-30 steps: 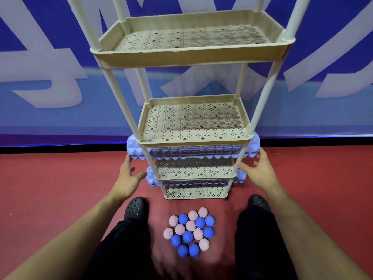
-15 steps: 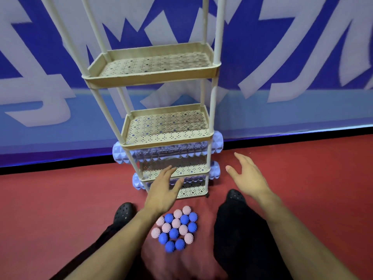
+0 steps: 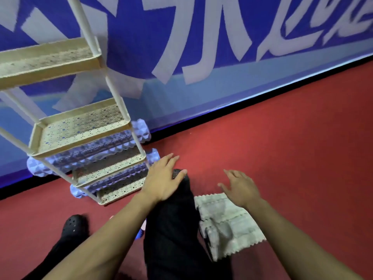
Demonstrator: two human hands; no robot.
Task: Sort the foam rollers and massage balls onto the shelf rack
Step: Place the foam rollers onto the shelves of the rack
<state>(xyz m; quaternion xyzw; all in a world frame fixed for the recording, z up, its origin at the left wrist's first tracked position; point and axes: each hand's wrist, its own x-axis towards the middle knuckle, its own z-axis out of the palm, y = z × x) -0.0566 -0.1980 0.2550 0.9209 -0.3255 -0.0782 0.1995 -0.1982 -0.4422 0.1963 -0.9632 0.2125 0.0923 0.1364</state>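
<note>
Both hands, left hand (image 3: 164, 179) and right hand (image 3: 241, 186), hang spread and empty near the shelf rack (image 3: 80, 126), where the knobbly foam rollers (image 3: 141, 131) lie, likely light, springy, best grasped mid-length

Shelf rack (image 3: 80, 126) stands at left, two foam rollers (image 3: 88, 152) on lower tiers. Left hand (image 3: 163, 178) and right hand (image 3: 240, 186) open, fingers spread, holding nothing. Grey cloth (image 3: 226, 221) on red floor (image 3: 292, 148).

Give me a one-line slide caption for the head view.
Both hands, left and right, open and empty beside the shelf rack holding two foam rollers.
</note>
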